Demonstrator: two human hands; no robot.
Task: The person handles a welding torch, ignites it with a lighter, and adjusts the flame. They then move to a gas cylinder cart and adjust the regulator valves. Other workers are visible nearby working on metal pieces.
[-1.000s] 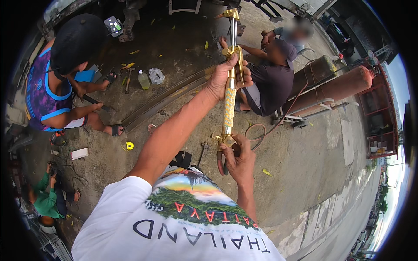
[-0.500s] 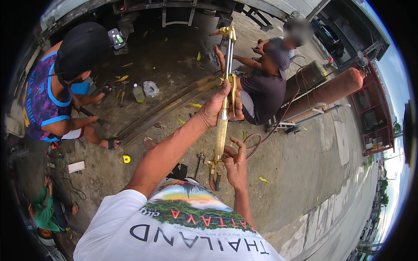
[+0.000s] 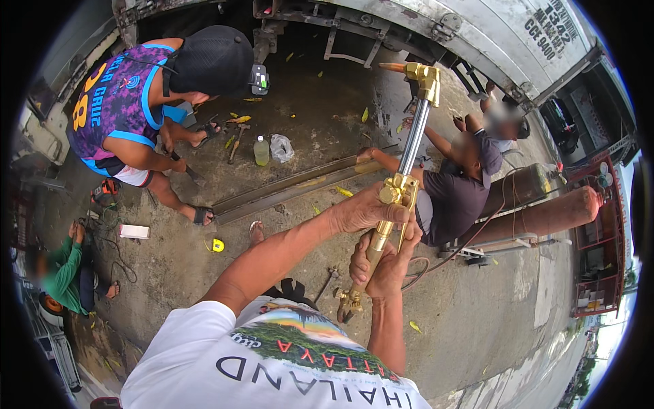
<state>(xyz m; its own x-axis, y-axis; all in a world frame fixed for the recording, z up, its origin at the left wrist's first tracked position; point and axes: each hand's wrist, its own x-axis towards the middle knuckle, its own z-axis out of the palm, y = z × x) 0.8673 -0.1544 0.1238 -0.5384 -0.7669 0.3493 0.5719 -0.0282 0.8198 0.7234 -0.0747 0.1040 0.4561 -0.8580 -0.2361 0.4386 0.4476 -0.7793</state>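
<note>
A brass cutting torch (image 3: 415,133) stands slanted in front of me, its bent head and copper-coloured tip at the top, pointing left. Around the upper part of its handle, by the brass valve body, my left hand (image 3: 364,208) is closed. Lower on the handle, my right hand (image 3: 387,264) wraps its fingers round the grip. A thin brass lever runs along the torch's right side. Brass fittings (image 3: 350,300) at the lower end sit close to my shirt; the hose ends there are mostly hidden.
Beyond my arms a long steel channel (image 3: 286,192) lies on the concrete. A co-worker (image 3: 146,102) crouches left; another (image 3: 460,184) sits right, by gas cylinders (image 3: 538,217) on a cart. A bottle (image 3: 261,151), a plastic bag (image 3: 281,147) and a tape measure (image 3: 218,245) lie around.
The torch has moved right and closer, tilting its head rightward. My right hand has gone from the lower fittings up onto the handle and closed round it. The view has shifted.
</note>
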